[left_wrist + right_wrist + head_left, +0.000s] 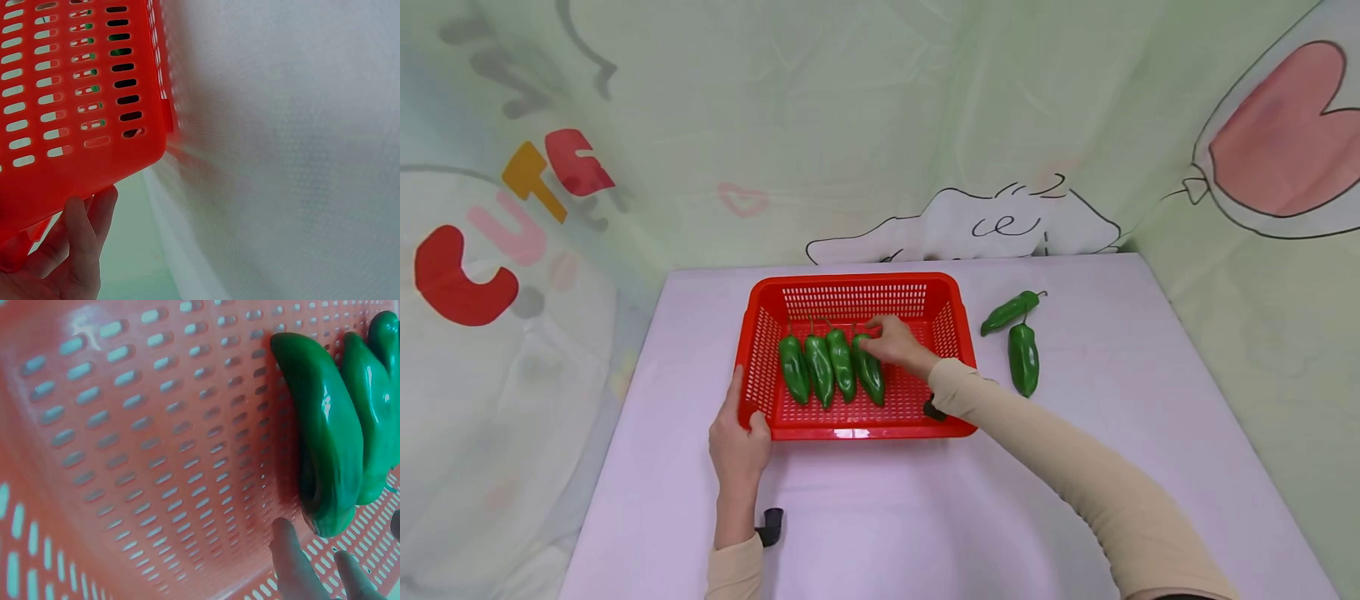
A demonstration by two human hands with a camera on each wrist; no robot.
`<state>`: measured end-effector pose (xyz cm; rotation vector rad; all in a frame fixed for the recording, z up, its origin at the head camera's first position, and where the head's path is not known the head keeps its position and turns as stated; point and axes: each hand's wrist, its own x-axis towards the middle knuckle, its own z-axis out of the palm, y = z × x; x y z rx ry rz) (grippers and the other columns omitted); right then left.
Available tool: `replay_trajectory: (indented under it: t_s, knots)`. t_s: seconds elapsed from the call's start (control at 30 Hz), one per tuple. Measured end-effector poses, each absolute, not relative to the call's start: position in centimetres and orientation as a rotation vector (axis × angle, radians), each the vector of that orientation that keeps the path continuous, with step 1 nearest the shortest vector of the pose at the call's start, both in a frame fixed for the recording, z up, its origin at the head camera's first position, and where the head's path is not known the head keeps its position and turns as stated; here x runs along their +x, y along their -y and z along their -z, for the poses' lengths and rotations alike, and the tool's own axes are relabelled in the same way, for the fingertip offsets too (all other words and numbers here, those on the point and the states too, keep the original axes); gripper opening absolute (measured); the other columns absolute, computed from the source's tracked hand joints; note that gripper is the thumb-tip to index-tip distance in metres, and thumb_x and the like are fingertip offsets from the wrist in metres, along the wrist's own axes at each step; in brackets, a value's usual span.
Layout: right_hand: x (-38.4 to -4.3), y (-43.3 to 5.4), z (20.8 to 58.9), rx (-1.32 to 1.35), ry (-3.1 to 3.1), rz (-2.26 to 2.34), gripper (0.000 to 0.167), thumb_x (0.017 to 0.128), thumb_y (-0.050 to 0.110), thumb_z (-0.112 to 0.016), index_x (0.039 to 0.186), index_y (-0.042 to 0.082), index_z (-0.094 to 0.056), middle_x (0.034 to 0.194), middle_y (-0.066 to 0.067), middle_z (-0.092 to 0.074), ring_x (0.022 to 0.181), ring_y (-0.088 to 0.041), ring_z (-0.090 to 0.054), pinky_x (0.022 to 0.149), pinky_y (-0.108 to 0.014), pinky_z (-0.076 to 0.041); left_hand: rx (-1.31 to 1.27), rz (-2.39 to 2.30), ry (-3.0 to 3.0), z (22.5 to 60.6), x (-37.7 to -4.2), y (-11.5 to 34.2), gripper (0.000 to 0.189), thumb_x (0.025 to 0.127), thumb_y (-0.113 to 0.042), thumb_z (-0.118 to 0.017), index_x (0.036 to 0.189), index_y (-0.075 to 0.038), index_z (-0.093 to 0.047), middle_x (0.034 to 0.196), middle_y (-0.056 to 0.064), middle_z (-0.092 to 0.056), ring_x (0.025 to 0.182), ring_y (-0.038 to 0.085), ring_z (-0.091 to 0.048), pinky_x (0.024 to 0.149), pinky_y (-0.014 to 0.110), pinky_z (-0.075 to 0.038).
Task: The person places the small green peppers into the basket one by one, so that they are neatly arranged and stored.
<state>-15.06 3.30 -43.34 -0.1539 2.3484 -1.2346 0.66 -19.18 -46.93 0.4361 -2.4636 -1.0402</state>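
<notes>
A red plastic basket [857, 432] with slotted walls holds several green peppers [819, 371] side by side, stems toward the far wall. My left hand [739, 446] grips the basket's near left corner, its fingers along the rim; in the left wrist view the fingers [81, 228] lie against the red edge. Inside the basket, my right hand [895, 340] is at the stem end of the rightmost pepper [870, 375]. In the right wrist view, its spread fingertips [284, 534] are close by the end of that pepper, not wrapped round it.
Two more green peppers, one slanted [1011, 312] and one lengthwise [1023, 360], lie on the white-covered table [880, 517] right of the basket. A printed curtain [865, 125] hangs behind the table and along its sides. Black wrist-camera mounts show at both wrists.
</notes>
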Motion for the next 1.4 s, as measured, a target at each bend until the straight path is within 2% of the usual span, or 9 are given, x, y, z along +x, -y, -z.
replay_trajectory:
  t_s: [0.27,0.5,0.67,0.87,1.1,1.4]
  knots:
    - [-15.0,-4.4,42.0,-0.173,-2.327,1.237,0.051,0.091,0.015,-0.059,0.138,-0.005,-0.050,0.137,-0.025,-0.051,0.119,-0.034,-0.053,0.096,-0.045,-0.048,0.443,1.052,2.458,46.7,0.9,19.5,0.068,0.081,-0.002,-0.050,0.148,-0.013,-0.047,0.143,0.013,-0.053,0.121,0.038,-0.057,0.091,0.056,-0.050]
    - [-15.8,-6.5,39.9,-0.131,-2.234,1.296,0.053,0.094,0.016,-0.057,0.144,0.000,-0.045,0.133,-0.022,-0.053,0.109,-0.032,-0.056,0.086,-0.040,-0.052,0.438,1.046,2.461,46.9,0.8,19.6,0.067,0.081,-0.003,-0.050,0.148,-0.012,-0.047,0.143,0.014,-0.053,0.121,0.038,-0.058,0.092,0.056,-0.050]
    - [-16.4,-8.7,38.0,-0.093,-2.135,1.346,0.054,0.098,0.014,-0.051,0.149,0.003,-0.038,0.139,-0.022,-0.049,0.119,-0.034,-0.054,0.094,-0.045,-0.052,0.442,1.050,2.458,47.0,0.7,19.4,0.068,0.081,-0.002,-0.049,0.148,-0.012,-0.047,0.143,0.014,-0.053,0.121,0.039,-0.057,0.092,0.057,-0.050]
    - [-17.3,-11.7,36.8,-0.045,-2.042,1.467,0.053,0.102,0.010,-0.045,0.151,-0.001,-0.030,0.143,-0.029,-0.040,0.131,-0.043,-0.046,0.102,-0.054,-0.044,0.448,1.059,2.474,47.0,0.7,19.3,0.068,0.081,-0.002,-0.049,0.149,-0.013,-0.046,0.144,0.013,-0.052,0.122,0.039,-0.057,0.093,0.057,-0.049]
    - [-18.0,-15.8,36.0,0.000,-2.088,1.471,0.056,0.102,0.015,-0.046,0.153,0.000,-0.028,0.147,-0.026,-0.041,0.130,-0.043,-0.048,0.101,-0.053,-0.045,0.445,1.065,2.462,46.9,0.7,19.3,0.067,0.081,-0.003,-0.048,0.148,-0.012,-0.047,0.144,0.013,-0.053,0.123,0.038,-0.056,0.093,0.056,-0.049]
    - [-18.1,-20.5,36.1,0.062,-2.130,1.470,0.056,0.103,0.018,-0.040,0.154,-0.002,-0.024,0.152,-0.029,-0.033,0.134,-0.043,-0.043,0.105,-0.053,-0.041,0.446,1.056,2.455,46.9,0.8,19.0,0.069,0.080,-0.001,-0.047,0.148,-0.012,-0.047,0.143,0.014,-0.053,0.122,0.040,-0.056,0.091,0.058,-0.050]
